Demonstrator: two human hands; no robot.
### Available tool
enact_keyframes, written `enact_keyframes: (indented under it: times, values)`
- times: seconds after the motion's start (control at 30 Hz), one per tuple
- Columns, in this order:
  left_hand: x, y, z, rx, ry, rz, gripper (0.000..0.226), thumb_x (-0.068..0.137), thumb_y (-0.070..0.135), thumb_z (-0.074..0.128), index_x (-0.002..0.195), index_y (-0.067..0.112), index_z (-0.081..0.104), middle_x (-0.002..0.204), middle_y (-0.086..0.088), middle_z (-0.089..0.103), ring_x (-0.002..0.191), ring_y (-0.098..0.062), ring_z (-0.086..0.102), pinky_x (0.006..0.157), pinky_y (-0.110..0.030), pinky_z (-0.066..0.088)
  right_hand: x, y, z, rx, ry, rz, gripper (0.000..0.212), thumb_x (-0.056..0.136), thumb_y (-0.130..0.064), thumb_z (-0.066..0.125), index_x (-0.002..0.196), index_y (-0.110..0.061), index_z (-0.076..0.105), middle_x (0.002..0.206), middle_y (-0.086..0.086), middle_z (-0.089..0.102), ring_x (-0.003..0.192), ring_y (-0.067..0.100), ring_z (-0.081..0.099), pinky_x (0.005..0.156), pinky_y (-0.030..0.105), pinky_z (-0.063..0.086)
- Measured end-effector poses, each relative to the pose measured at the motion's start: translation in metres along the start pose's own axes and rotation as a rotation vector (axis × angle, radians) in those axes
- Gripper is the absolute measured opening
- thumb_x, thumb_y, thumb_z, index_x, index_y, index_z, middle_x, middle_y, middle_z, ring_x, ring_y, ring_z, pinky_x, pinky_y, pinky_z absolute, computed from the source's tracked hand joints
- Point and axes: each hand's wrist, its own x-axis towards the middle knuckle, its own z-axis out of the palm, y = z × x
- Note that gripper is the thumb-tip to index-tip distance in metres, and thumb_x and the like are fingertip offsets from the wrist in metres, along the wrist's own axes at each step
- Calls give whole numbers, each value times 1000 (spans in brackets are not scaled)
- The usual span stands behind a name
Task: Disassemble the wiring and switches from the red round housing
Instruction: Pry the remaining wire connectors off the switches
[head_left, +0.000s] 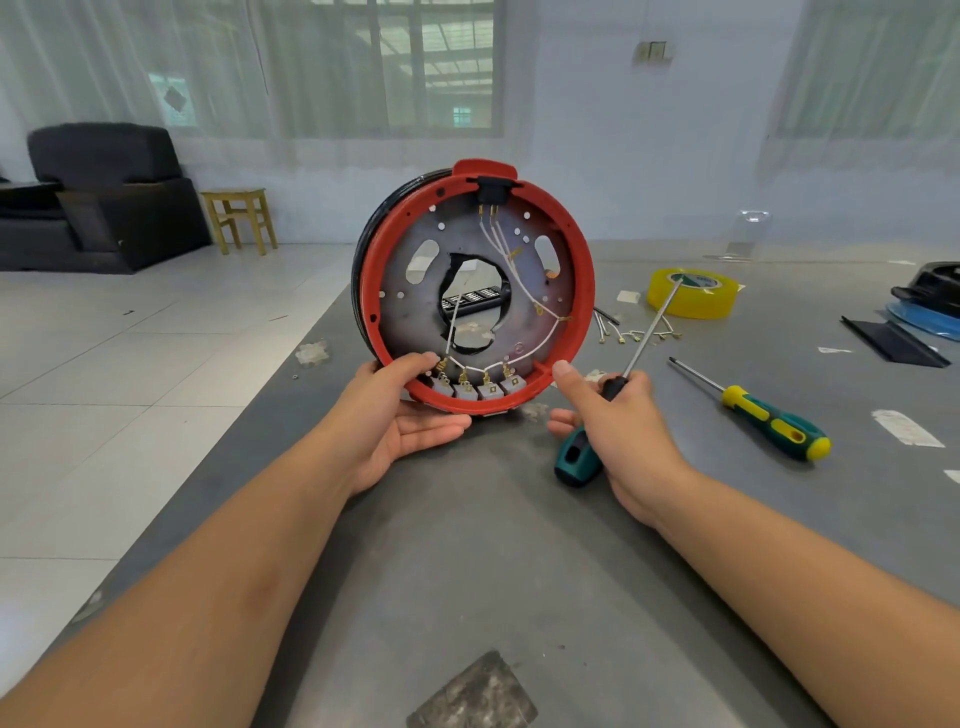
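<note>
Nearest to us, our left hand (410, 410) cups the bottom rim of the red round housing (472, 288), thumb hooked over the inner edge and fingers (441, 434) spread loosely underneath, so the housing stands upright on its edge on the grey counter (467, 571). Our right hand (613, 421) is closed around a teal-handled screwdriver (576, 457), its shaft pointing up and away to the right, clear of the housing; the thumb rests against the rim

Inside the rim, just above our left thumb, four grey switches (478, 387) sit in a row, each with brass terminals and white wires (524, 291) attached. Those wires loop up the right side to a black socket (488, 189) at the top, which also looks connected. We judge the task to be in its early-to-middle part: the interior is exposed, but switches and most wiring remain in place

Further out on the counter, a second screwdriver (769, 418) lies to the right, and a small cluster of loose wires with terminals (634, 332) lies near a roll of yellow tape (693, 293), suggesting that some wiring is already out
</note>
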Motion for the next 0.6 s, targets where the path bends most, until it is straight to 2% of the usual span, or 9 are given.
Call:
enact_keyframes:
  times: [0.13, 0.23, 0.33, 0.4, 0.47, 0.6]
  values:
    - [-2, 3, -1, 68, -19, -56, 52, 97, 38, 70, 138, 10, 53, 104, -26, 78, 91, -39, 80, 62, -35, 64, 6, -4, 5, -21, -83, 24, 84, 53, -72, 82, 109, -22, 43, 112, 3, 70, 81, 18, 78, 91, 49, 59]
    - [-2, 4, -1, 112, -23, -83, 50, 97, 44, 68, 131, 7, 62, 102, -25, 79, 87, -34, 81, 59, -31, 63, 9, -3, 6, 60, -130, 27, 88, 53, -64, 86, 114, -16, 46, 104, 4, 77, 85, 27, 78, 94, 55, 56]
    - [-2, 4, 1, 115, -15, -80, 57, 94, 51, 72, 131, 9, 63, 101, -26, 79, 86, -34, 81, 59, -31, 63, 12, -1, 4, 100, -162, 27, 75, 64, -51, 86, 117, -12, 51, 97, 5, 79, 85, 29, 77, 88, 48, 60]
    - [-3, 3, 5, 95, -5, -64, 62, 89, 57, 76, 131, 13, 62, 101, -25, 79, 86, -34, 81, 61, -32, 63, 15, 1, 6, 137, -159, 26, 54, 77, -38, 82, 115, -10, 55, 96, 9, 78, 77, 24, 76, 70, 34, 61]
    - [-3, 1, 11, 57, 15, -40, 65, 86, 57, 80, 130, 12, 63, 100, -25, 79, 87, -34, 80, 63, -33, 64, 18, 0, 11, 160, -101, 37, 35, 87, -27, 76, 111, -10, 57, 95, 10, 78, 70, 21, 74, 60, 25, 56]
    - [-4, -5, 24, -19, -19, -28, 51, 92, 43, 79, 126, 9, 63, 103, -24, 79, 92, -36, 80, 65, -33, 64, 23, -3, 25, 171, -16, 44, 31, 87, -22, 72, 110, -9, 57, 89, 9, 77, 62, 16, 73, 59, 25, 55]
